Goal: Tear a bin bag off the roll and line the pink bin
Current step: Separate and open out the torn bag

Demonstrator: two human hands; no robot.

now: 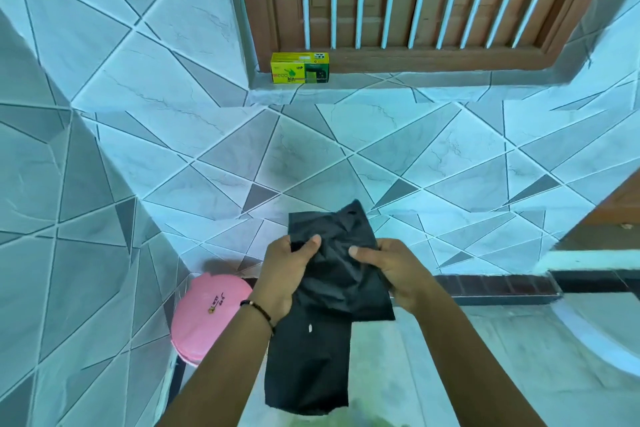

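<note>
Holding a crumpled black plastic bin bag [332, 288] in front of us, we pinch its upper part with our left hand [282, 274] and right hand [394, 274], fingers clamped on the film at either side while its lower part hangs loose. Below and left of our left wrist stands a round pink plastic bin [204, 315], against the tiled wall. Up on the window ledge [415, 83], near its left end, sits a yellow-green cardboard bin-bag box [299, 68].
</note>
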